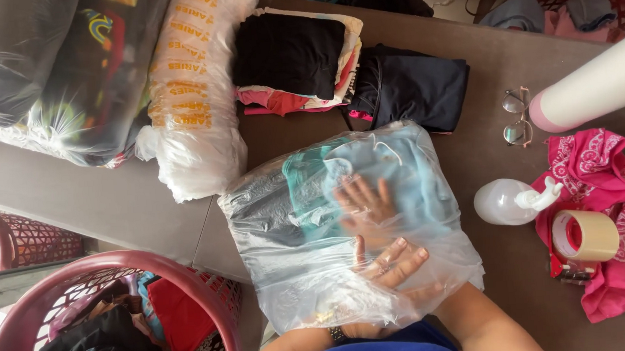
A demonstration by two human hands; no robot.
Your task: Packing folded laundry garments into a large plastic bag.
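- Hands sit inside a clear plastic bag [345,224] that lies on the brown table [495,60], near the middle and close to the person.
- The bag holds folded clothes [393,170], pale blue on the right and teal and grey on the left. Its open mouth faces the near edge, where both forearms go in, so its long axis runs near to far.
- The left hand [392,265] lies flat in the near part of the bag, fingers spread and loose, palm on the plastic, gripping nothing. A dark band shows at that wrist.
- The right hand [364,205] lies farther in, fingers fanned and flat against the pale blue cloth, pressing rather than clenching. It is the nearer of the two to the clothes, which lie just beyond its fingertips toward the far side.
- Far of the bag stand a stack of folded clothes [293,56] and a dark folded pile [412,84].
- To the right lie glasses [517,117], a white spray bottle [509,202], a roll of tape [584,235] and a pink cloth [598,170].
- At the near left stands a red basket [210,285] with clothes in it; large filled plastic sacks [190,96] lie far left.
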